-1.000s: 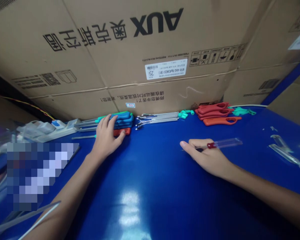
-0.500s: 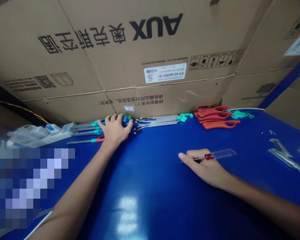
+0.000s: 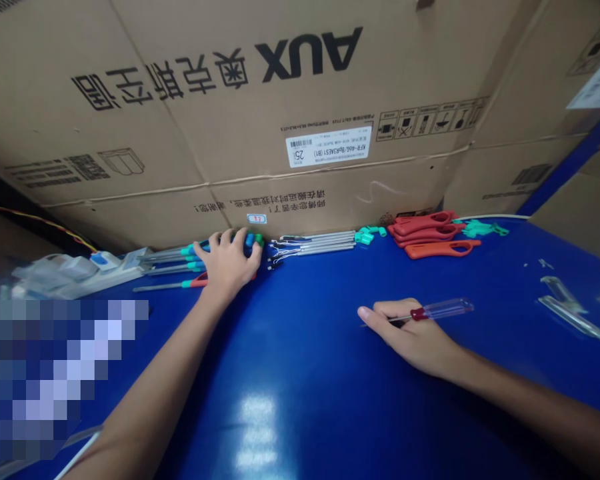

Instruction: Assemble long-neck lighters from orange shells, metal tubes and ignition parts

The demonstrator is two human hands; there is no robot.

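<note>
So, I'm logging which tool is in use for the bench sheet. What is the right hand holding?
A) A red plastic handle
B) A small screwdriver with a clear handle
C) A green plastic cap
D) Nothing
B: the right hand pinches a small screwdriver with a clear handle and red collar between its fingers.

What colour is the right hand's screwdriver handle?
The screwdriver handle is clear with a red collar, in the head view.

Upside-down AUX cardboard carton point(image 3: 220, 140) behind glossy blue workbench point(image 3: 300, 413); light glare point(image 3: 255, 427) on bench top.
</note>
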